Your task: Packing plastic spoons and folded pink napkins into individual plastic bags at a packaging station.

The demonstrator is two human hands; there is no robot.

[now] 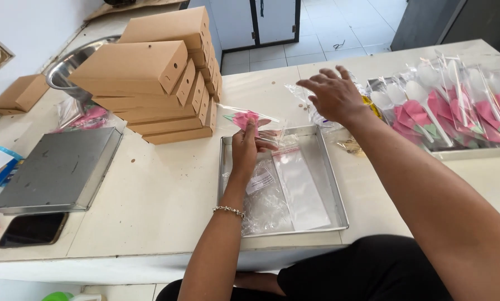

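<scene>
The left hand (pixel 244 147) pinches a clear bag with a pink napkin (pixel 250 120) above the far rim of the metal tray (pixel 339 206) on the counter (pixel 166 189). The right hand (pixel 333 95), fingers spread and empty, hovers near the packed spoon bags (pixel 450 106)

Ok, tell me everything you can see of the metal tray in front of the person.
The tray is a shallow, square, silvery metal pan with a thin raised rim, lying flat and open side up on the white table near its front edge. Inside lie clear plastic bags, flat and empty-looking. The left hand hovers over its far left corner, pinching a bag with a pink paper piece.
</scene>
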